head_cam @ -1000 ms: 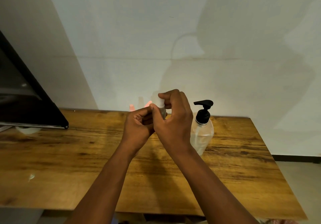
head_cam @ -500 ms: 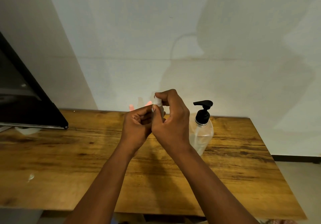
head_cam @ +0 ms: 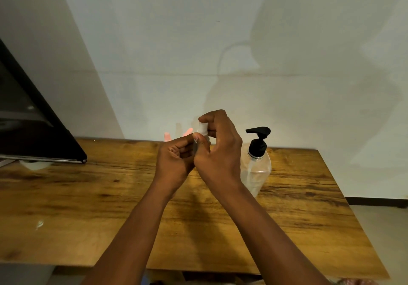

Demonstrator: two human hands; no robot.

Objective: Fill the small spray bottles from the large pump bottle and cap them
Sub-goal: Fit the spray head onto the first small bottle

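Observation:
Both hands meet above the middle of the wooden table [head_cam: 88,207]. My left hand [head_cam: 175,163] is closed around the body of a small spray bottle [head_cam: 195,148], mostly hidden by fingers. My right hand [head_cam: 219,152] pinches its white cap [head_cam: 202,128] from above with thumb and forefinger. The large clear pump bottle [head_cam: 257,167] with a black pump head stands on the table just right of my right hand. Two pink-topped small bottles [head_cam: 167,136] peek out behind my hands, near the wall.
A black monitor [head_cam: 33,134] sits at the table's back left. A pale wall runs behind the table. The table's right edge drops to a light floor [head_cam: 379,229]. A small glossy spot [head_cam: 39,224] lies at the front left.
My right hand's fingers have shifted on the white cap, which now shows more clearly above my left hand. Both hands stay in nearly the same place.

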